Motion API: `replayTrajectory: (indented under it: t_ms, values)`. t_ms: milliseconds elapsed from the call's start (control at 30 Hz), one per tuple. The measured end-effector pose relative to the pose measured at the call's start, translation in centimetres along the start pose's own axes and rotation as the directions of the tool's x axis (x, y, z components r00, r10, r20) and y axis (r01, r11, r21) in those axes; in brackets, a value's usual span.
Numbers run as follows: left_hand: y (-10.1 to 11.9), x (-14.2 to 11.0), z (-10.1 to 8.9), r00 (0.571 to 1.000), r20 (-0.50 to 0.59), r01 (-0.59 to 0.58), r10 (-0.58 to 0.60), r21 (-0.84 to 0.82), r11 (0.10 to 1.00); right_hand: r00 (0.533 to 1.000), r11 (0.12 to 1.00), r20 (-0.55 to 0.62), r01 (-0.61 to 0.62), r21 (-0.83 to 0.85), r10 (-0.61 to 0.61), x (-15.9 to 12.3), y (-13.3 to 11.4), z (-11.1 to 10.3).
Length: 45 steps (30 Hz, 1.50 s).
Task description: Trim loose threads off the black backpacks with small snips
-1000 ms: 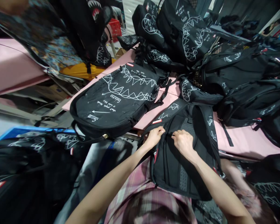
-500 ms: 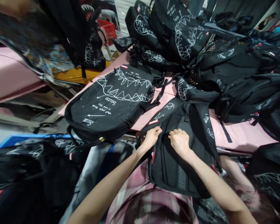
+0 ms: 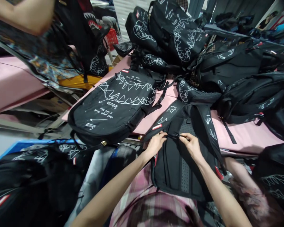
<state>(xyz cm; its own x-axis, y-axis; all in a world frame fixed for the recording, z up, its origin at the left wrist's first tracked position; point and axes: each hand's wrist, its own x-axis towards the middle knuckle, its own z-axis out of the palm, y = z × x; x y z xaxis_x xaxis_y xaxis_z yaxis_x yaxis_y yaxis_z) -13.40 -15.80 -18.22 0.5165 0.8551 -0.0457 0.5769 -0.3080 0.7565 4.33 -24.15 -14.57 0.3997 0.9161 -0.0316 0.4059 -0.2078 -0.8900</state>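
Note:
A black backpack (image 3: 186, 170) lies in front of me with its padded back panel and shoulder straps facing up, its lower end over my lap. Across its left shoulder-strap side, my left hand (image 3: 156, 144) is closed, fingertips pinching one end of a short black strap (image 3: 173, 135). My right hand (image 3: 191, 145) pinches the strap's other end, where a small dark fitting shows, too small to make out. The strap runs between both hands above the back panel. To the left, another black backpack (image 3: 115, 101) with white scribbled lines and lettering lies front side up.
Black backpacks (image 3: 186, 34) are heaped at the back of the pink table (image 3: 144, 123), with more (image 3: 253, 97) on the right. A blue bin (image 3: 14, 145) of bags stands at lower left. A co-worker's arm (image 3: 23, 15) shows upper left; another person's arm (image 3: 239, 173) is at right.
My right hand has turned and opened out from a curled fist into a fingertip pinch, slightly farther right. The short black strap now shows stretched between my hands.

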Motion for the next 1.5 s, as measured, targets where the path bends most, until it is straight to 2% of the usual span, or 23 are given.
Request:
replayTrajectory:
  t_ms: [100, 167, 267, 333, 367, 400, 433, 467, 500, 567, 600, 700, 767, 800, 867, 933, 967, 1067, 1300, 1500]
  values:
    - [0.7, 0.1, 0.6, 0.999, 0.032, 0.006, -0.008, 0.079, 0.997, 0.995, 0.971, -0.069, -0.059, 0.231, 0.077, -1.5, 2.0, -2.0]
    - [1.4, -0.3, 0.8, 0.998, 0.064, -0.01, 0.003, 0.104, 0.995, 0.986, 0.95, -0.094, -0.107, 0.293, 0.14, -2.9, 3.0, -3.3]
    - [2.4, -2.5, 0.3, 0.985, 0.15, -0.095, 0.08, 0.097, 0.991, 0.967, 0.926, -0.159, -0.13, 0.355, 0.197, -4.7, 4.1, -5.2]
    - [2.5, -4.4, -0.8, 0.934, 0.295, -0.202, 0.203, -0.034, 0.979, 0.953, 0.907, -0.208, -0.124, 0.401, 0.222, -5.6, 4.5, -6.2]
    - [2.3, -5.0, -1.5, 0.898, 0.356, -0.216, 0.258, -0.152, 0.964, 0.947, 0.899, -0.224, -0.119, 0.422, 0.231, -5.9, 4.6, -6.5]
    - [1.8, -5.4, -2.3, 0.89, 0.362, -0.184, 0.279, -0.274, 0.944, 0.943, 0.892, -0.234, -0.114, 0.438, 0.236, -6.1, 4.8, -6.7]
    - [1.3, -5.4, -3.1, 0.918, 0.311, -0.118, 0.247, -0.38, 0.917, 0.943, 0.888, -0.236, -0.11, 0.446, 0.236, -6.2, 4.9, -6.9]
    - [0.6, -5.0, -3.8, 0.963, 0.227, -0.023, 0.144, -0.464, 0.886, 0.945, 0.889, -0.231, -0.109, 0.445, 0.231, -6.3, 4.9, -6.9]
    - [0.0, -4.4, -4.4, 0.991, 0.131, 0.078, -0.01, -0.521, 0.85, 0.949, 0.895, -0.222, -0.108, 0.433, 0.222, -6.4, 4.8, -6.7]
    - [-0.7, -3.1, -5.0, 0.968, 0.028, 0.217, -0.249, -0.591, 0.777, 0.96, 0.922, -0.21, -0.094, 0.376, 0.184, -6.4, 4.3, -6.1]
    - [-0.7, -2.7, -5.1, 0.956, 0.042, 0.255, -0.289, -0.606, 0.754, 0.967, 0.942, -0.206, -0.076, 0.328, 0.149, -6.4, 3.7, -5.6]
    - [0.8, -3.1, -5.0, 0.963, 0.157, 0.269, -0.22, -0.655, 0.707, 0.984, 0.99, -0.177, 0.03, 0.138, -0.005, -6.1, 1.3, -3.6]
    - [2.5, -4.3, -5.1, 0.963, 0.227, 0.266, -0.144, -0.725, 0.635, 0.971, 0.985, -0.168, 0.172, -0.006, -0.17, -5.9, -0.6, -2.3]
    - [3.3, -4.9, -5.3, 0.96, 0.257, 0.272, -0.111, -0.762, 0.588, 0.946, 0.962, -0.173, 0.262, -0.078, -0.272, -5.7, -1.4, -1.7]
    - [4.3, -5.8, -5.8, 0.953, 0.294, 0.291, -0.076, -0.809, 0.511, 0.864, 0.874, -0.171, 0.436, -0.213, -0.473, -5.4, -2.8, -0.7]
    - [4.7, -6.1, -6.1, 0.949, 0.306, 0.304, -0.076, -0.829, 0.47, 0.791, 0.786, -0.141, 0.538, -0.303, -0.596, -5.0, -3.6, -0.2]
    - [4.6, -6.1, -6.1, 0.948, 0.309, 0.311, -0.081, -0.834, 0.456, 0.772, 0.759, -0.12, 0.563, -0.326, -0.624, -4.8, -3.7, 0.0]
    - [3.9, -5.8, -6.1, 0.941, 0.331, 0.329, -0.068, -0.85, 0.411, 0.762, 0.739, -0.086, 0.585, -0.334, -0.642, -3.9, -3.6, -0.1]
    - [2.6, -5.2, -6.8, 0.896, 0.44, 0.432, -0.052, -0.842, 0.322, 0.796, 0.793, -0.077, 0.58, -0.186, -0.6, 0.2, -2.1, -0.8]
    - [2.0, -4.7, -7.0, 0.89, 0.454, 0.447, -0.045, -0.846, 0.291, 0.777, 0.772, -0.008, 0.625, -0.118, -0.63, 2.2, -2.0, -0.5]
